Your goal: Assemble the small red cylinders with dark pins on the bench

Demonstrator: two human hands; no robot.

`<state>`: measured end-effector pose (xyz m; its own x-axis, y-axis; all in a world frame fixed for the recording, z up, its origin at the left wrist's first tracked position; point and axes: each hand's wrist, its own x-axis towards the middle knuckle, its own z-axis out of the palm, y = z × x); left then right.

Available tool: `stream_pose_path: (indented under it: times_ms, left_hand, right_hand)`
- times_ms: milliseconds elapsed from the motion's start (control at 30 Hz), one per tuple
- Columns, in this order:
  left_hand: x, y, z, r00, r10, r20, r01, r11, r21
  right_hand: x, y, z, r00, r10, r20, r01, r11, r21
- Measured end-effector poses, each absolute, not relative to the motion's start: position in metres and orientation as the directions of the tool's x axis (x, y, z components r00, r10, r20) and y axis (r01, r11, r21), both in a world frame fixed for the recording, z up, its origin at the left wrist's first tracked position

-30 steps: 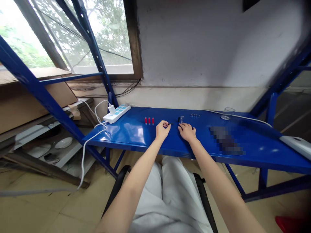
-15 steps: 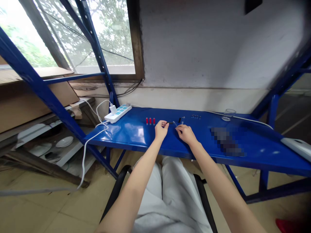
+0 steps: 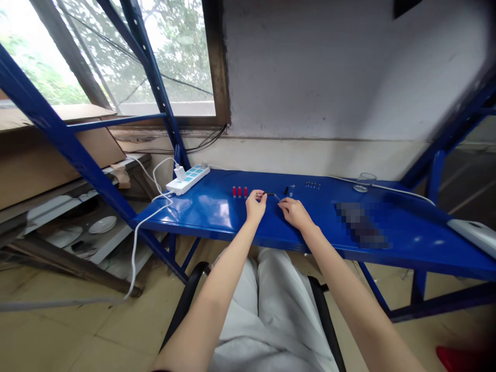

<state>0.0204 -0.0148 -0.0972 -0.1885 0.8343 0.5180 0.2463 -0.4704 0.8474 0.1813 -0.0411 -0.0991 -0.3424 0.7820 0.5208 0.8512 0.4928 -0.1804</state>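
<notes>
My left hand [image 3: 256,204] rests on the blue metal shelf [image 3: 217,217] with its fingers pinched on a small dark rod-like part [image 3: 269,194]. My right hand [image 3: 294,211] lies just to the right, fingers curled around a thin pale piece I cannot make out, whose tip points toward the left hand. Three small red pieces [image 3: 239,191] stand in a row left of my left hand. A small dark item [image 3: 286,190] and a row of tiny dark bits [image 3: 312,184] lie behind my right hand.
A white power strip [image 3: 188,179] with a white cable sits at the shelf's left back corner. A clear glass dish [image 3: 363,182] stands at the back right. Blue rack posts [image 3: 70,150] rise on the left; cardboard [image 3: 34,160] and plates [image 3: 101,225] lie beyond. My knees are under the shelf.
My right hand drew back from the small dark item toward my left hand with a thin piece in its fingers. The left hand kept its pinch and barely moved.
</notes>
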Motion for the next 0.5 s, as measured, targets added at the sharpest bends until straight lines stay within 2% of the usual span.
stream_pose_path:
  times_ms: [100,267,500]
  left_hand:
    - [0.021,-0.016,-0.098,-0.164,0.8,0.577,0.297,-0.518,0.802]
    - [0.023,-0.021,-0.097,-0.001,0.737,0.676,0.414,-0.615,0.671]
    - [0.024,-0.027,-0.095,0.198,0.692,0.694,0.528,-0.672,0.519]
  right_hand:
    - [0.181,-0.04,-0.1,-0.349,0.776,0.525,0.85,0.498,-0.172]
    - [0.18,-0.039,-0.102,-0.329,0.773,0.541,0.853,0.49,-0.181]
    - [0.18,-0.037,-0.105,-0.262,0.747,0.611,0.821,0.506,-0.266]
